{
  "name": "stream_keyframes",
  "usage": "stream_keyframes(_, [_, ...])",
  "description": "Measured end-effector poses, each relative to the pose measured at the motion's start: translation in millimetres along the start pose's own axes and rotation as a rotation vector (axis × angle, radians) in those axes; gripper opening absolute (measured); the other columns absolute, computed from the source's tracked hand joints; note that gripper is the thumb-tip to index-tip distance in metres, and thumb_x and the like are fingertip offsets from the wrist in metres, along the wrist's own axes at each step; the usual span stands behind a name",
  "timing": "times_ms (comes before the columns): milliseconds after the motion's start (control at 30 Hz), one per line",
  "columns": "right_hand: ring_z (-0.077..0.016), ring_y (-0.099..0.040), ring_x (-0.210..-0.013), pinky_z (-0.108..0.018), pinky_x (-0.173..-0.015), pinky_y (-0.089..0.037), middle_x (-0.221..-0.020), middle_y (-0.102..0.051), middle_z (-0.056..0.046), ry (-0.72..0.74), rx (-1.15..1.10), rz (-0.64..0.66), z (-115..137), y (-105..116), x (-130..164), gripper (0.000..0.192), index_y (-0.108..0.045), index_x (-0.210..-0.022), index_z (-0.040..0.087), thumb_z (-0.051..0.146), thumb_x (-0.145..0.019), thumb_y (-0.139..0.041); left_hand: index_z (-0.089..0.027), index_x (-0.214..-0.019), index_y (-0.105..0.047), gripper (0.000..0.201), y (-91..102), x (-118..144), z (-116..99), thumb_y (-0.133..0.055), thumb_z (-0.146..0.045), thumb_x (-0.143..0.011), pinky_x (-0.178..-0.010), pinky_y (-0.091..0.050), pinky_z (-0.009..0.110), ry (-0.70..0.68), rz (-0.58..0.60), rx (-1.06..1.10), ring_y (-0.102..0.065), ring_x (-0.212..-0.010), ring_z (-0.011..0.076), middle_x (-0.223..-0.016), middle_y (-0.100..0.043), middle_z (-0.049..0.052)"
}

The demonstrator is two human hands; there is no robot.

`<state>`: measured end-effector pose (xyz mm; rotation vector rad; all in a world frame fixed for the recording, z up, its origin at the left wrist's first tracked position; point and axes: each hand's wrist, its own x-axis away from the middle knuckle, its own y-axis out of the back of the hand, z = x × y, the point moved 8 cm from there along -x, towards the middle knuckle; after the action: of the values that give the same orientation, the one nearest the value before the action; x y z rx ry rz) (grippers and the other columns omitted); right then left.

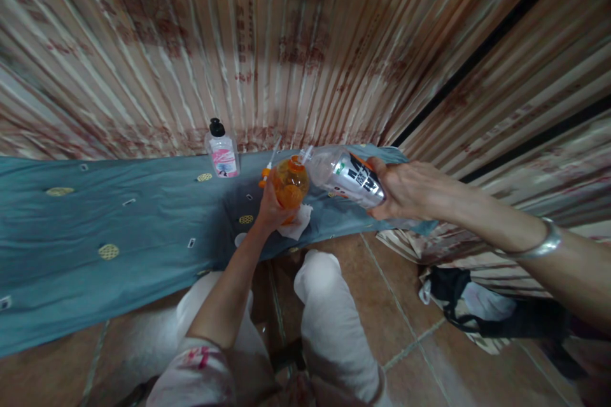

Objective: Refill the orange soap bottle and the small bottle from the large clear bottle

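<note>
My left hand [273, 206] is wrapped round an orange see-through bottle [292, 183] above the blue cloth. In my right hand [396, 187] is a clear plastic bottle [346, 173] with a silver and black label. It is tipped to the left, its neck at the orange bottle's open mouth. Whether liquid is flowing, I cannot tell. An orange pump top [265, 175] with a clear tube lies just behind my left hand. Beneath the orange bottle is a crumpled white tissue [296, 222]. A small white round thing [240, 240] sits near my left wrist, partly hidden.
A clear bottle with a black cap and pink label [223, 156] stands at the back of the blue cloth-covered surface [157, 210]. A pleated curtain [191, 44] hangs behind. Dark and white items [477, 302] lie on the tiled floor at right.
</note>
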<state>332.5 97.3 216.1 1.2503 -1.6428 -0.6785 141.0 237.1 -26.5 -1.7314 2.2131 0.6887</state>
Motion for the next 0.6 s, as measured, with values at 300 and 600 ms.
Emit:
stream_keyframes(300, [-0.0447, -0.083, -0.104, -0.040, -0.071, -0.047, -0.106, -0.084, -0.024, 0.002, 0.003, 0.014, 1.7, 2.8, 0.8, 0.075, -0.050, -0.155, 0.003, 0.048, -0.098, -0.068, -0.018, -0.174, -0.031, 0.131, -1.5, -0.3, 3.3, -0.100, -0.033, -0.064, -0.138, -0.041, 0.064, 0.024, -0.010, 0.002, -0.052, -0.163, 0.0468, -0.172, -0.051, 0.027])
stream_keyframes(600, [-0.0452, -0.083, -0.105, -0.041, -0.073, -0.049, -0.108, -0.085, -0.025, -0.011, 0.008, 0.008, 1.8, 2.8, 1.8, 0.072, -0.054, -0.153, 0.006, 0.047, -0.097, -0.070, -0.018, -0.174, -0.030, 0.129, -2.3, 0.6, 3.5, -0.099, -0.032, -0.067, -0.138, -0.042, 0.062, 0.035, -0.003, 0.029, -0.051, -0.162, 0.0472, -0.174, -0.049, 0.027])
